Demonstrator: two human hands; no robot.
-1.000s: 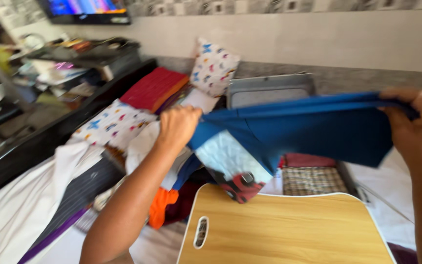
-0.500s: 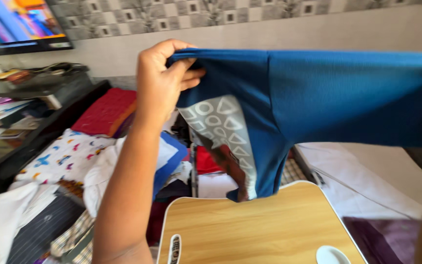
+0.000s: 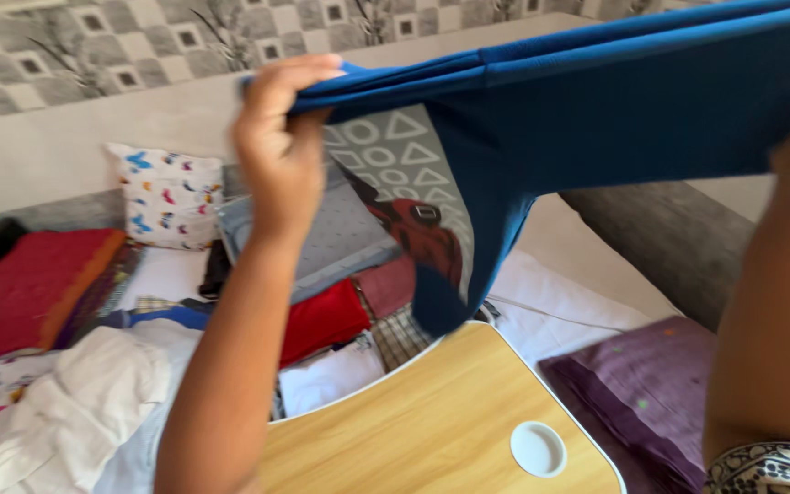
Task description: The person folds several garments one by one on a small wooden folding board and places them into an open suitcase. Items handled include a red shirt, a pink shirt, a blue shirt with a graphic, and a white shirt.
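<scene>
The left hand (image 3: 278, 146) pinches one shoulder of the blue T-shirt (image 3: 614, 101) between thumb and pressed-together fingers, lifting it high and taut over the wooden lap table (image 3: 432, 430) so its printed front hangs open, while the right hand, cut off at the frame edge, hides its grip.

- A wall (image 3: 93, 137) runs behind, plain pale below and tiled above in grey-and-white squares with a leaf pattern.
- A grey stone ledge (image 3: 678, 238) runs along its foot.
- A white bed sheet (image 3: 560, 311) catches bright daylight.
- A wooden lap table (image 3: 413, 439) with a white round cup recess (image 3: 539, 448) stands in front.
- A purple pillow (image 3: 642, 384) lies beside it; a butterfly-print pillow (image 3: 168, 197) leans on the wall.
</scene>
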